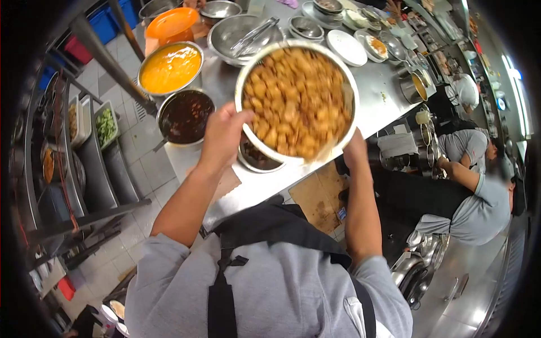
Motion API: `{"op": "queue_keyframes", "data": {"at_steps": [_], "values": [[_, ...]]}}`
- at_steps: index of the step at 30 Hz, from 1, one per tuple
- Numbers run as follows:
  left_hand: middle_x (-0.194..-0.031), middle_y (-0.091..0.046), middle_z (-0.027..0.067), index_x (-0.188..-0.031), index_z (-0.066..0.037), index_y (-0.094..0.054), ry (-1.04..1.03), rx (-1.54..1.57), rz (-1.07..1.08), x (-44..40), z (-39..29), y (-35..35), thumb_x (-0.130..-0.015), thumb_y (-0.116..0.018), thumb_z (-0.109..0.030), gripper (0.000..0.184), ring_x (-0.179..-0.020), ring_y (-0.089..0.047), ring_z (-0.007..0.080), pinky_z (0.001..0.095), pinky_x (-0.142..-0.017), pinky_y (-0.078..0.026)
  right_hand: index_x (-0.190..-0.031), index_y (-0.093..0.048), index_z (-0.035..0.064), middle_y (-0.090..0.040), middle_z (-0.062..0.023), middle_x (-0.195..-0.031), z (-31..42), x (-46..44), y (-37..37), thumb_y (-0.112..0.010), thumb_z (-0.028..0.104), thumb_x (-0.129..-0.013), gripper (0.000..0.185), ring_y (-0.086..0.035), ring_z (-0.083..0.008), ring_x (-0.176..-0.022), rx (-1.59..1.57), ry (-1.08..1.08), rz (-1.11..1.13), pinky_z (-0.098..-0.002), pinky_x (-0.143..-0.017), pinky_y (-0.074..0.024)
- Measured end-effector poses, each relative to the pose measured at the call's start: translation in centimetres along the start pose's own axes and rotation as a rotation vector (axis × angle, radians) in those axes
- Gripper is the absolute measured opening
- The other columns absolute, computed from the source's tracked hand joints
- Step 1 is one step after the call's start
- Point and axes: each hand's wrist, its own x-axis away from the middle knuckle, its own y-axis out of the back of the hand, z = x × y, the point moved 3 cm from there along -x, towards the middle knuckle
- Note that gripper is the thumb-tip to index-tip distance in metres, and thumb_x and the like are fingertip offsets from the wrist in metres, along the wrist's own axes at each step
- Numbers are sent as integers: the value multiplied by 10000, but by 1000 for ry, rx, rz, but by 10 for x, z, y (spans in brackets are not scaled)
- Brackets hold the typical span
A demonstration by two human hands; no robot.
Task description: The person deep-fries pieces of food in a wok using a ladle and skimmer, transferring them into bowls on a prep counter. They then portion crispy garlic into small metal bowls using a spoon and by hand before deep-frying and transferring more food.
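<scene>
A large round bowl (294,43) with a pale rim is held up over the front edge of the steel table, filled with golden-brown fried chunks (296,101). On its left rim, my left hand (225,132) is closed with the thumb over the edge. My right hand (355,151) grips the lower right side, its fingers mostly hidden and slightly blurred. Beneath the bowl, a pot with dark contents (260,160) is partly covered. To the left of my left hand stands a pot of dark red-brown sauce (186,115), and behind that a pot of orange-yellow liquid (171,69).
Behind the bowl sits a metal basin (222,36) with tongs (256,36). White plates (346,48) and several dishes cover the back of the steel table (375,93). At right, co-workers (479,208) stand by pots. Shelving (93,169) with food tubs lines the left.
</scene>
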Motion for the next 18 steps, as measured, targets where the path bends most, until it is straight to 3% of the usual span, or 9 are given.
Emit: {"op": "queue_keyframes", "data": {"at_steps": [1,2,4,6,8,11,14,18], "values": [[-967,-682,93,-1020,10,-622,-64,8,-17,-6,-5,5,-874,-585,-28,155,-825,-672,160,315,-745,-583,-1278,-555,-22,-659,-105,-1116,-10,-13,-22,-596,241,-933,436,-640,-172,-900,210,87,77,-316,-755,-522],[-986,-676,100,-1046,11,-612,-100,63,-61,-8,-16,5,-879,-575,-28,175,-839,-672,166,324,-742,-583,-1273,-546,-15,-669,-105,-1053,-7,-15,-52,-624,208,-915,429,-635,-170,-888,181,55,77,-317,-706,-518],[-1024,-671,110,-1089,14,-595,-163,19,-142,-15,-27,14,-883,-568,-35,214,-867,-672,180,340,-751,-585,-1239,-569,-13,-674,-150,-1066,-32,-57,-89,-632,142,-873,402,-649,-236,-942,265,17,122,-368,-745,-522],[-957,-674,96,-1026,20,-614,-215,94,-203,-12,-37,14,-870,-573,-37,172,-811,-667,164,313,-712,-580,-1204,-591,-11,-680,-195,-1079,-55,-91,-117,-640,76,-832,386,-662,-302,-997,340,28,167,-419,-784,-526],[-937,-674,93,-1005,24,-619,-253,141,-247,-7,-42,15,-863,-575,-41,162,-791,-668,161,304,-691,-580,-1159,-617,-35,-686,-232,-1077,-60,-106,-140,-627,119,-844,351,-672,-338,-985,432,196,234,-433,-796,-525],[-991,-671,107,-1047,25,-601,-274,182,-260,-1,-41,19,-866,-572,-54,200,-824,-677,178,329,-707,-589,-1090,-649,-44,-698,-237,-1016,-46,-94,-144,-631,140,-836,314,-685,-350,-928,639,475,149,-427,-774,-524],[-995,-673,110,-1049,26,-604,-267,182,-302,3,-30,23,-867,-569,-57,202,-832,-679,180,333,-718,-589,-1055,-664,-46,-706,-231,-977,-44,-88,-141,-636,176,-840,310,-696,-350,-887,589,241,299,-429,-753,-522],[-985,-679,102,-1034,16,-614,-242,230,-312,6,-11,19,-868,-571,-58,186,-847,-678,169,302,-698,-574,-1139,-635,-17,-699,-137,-818,-35,-67,-112,-632,177,-888,317,-659,-225,-703,256,234,166,-352,-654,-505]]}}
